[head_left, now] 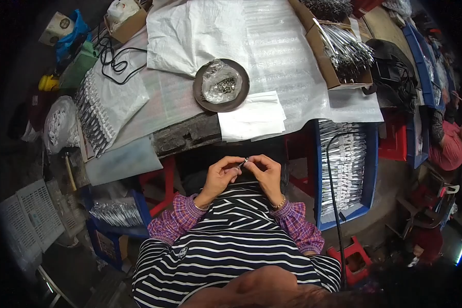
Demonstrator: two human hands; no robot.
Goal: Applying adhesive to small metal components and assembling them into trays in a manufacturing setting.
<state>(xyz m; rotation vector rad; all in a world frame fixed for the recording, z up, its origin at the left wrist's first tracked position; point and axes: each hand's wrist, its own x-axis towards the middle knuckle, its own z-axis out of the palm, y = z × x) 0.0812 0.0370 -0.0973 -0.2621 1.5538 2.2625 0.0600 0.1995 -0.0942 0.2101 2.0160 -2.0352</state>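
Observation:
In front of my striped top, my left hand and my right hand meet, fingertips pinched together. Between them is a small shiny metal piece, too small and too covered by fingers to name. Beyond the hands, on the table, sits a round brown dish. A clear plastic bag lies in it with small metallic bits on top. White paper sheets lie at the table's near edge beside the dish.
At right stands a blue crate of silvery slim pieces, with a black cable across it. A cardboard box of thin metal rods sits at the table's far right. Bundled slim pieces lie at left. Red stools stand nearby.

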